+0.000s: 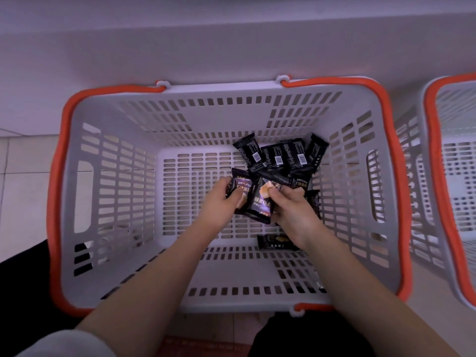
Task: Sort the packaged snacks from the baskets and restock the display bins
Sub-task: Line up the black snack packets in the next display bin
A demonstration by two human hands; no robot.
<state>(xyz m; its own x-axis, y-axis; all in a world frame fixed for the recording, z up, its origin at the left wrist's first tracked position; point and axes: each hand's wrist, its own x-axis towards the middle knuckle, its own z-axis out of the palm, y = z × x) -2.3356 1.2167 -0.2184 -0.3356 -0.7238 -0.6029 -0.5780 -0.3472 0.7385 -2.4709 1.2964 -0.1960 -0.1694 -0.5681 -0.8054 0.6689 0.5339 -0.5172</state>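
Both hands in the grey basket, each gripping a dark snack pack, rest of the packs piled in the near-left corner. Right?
Not quite. The loose packs lie toward the far right of the basket floor, not the near-left corner, as the head view shows. The rest holds: left hand and right hand each grip a dark pack.

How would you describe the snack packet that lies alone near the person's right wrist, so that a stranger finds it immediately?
Start at the large grey basket with orange handles. On its floor, go to the near edge by the right hand. The lone dark packet lies there, partly under the wrist, apart from the barcode-up packets piled at the far side.
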